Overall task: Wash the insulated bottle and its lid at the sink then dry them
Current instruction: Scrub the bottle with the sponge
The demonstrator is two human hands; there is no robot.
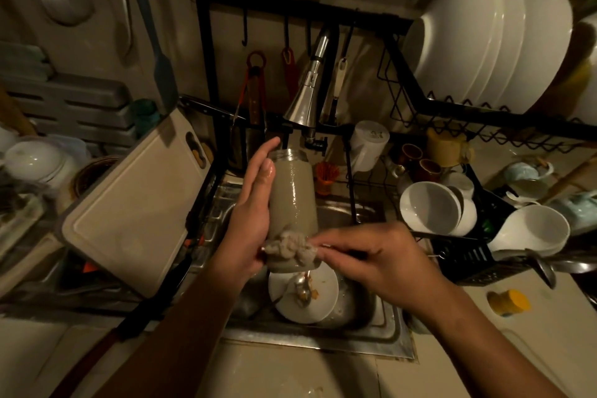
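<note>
Head: hands round bottle (right, scrubber)

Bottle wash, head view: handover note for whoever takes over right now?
Left hand grips the insulated bottle over the sink, with the bottle's open mouth toward the faucet.
Right hand pinches a grey scrub cloth against the bottle's lower end.
Done: the lid is off and the bottle's outside looks wet.
Left: finish scrubbing, rinse, wash the lid (I can't spot it in this view), dry both.
Note: a dirty plate and spoon lie in the sink under the bottle.
</note>
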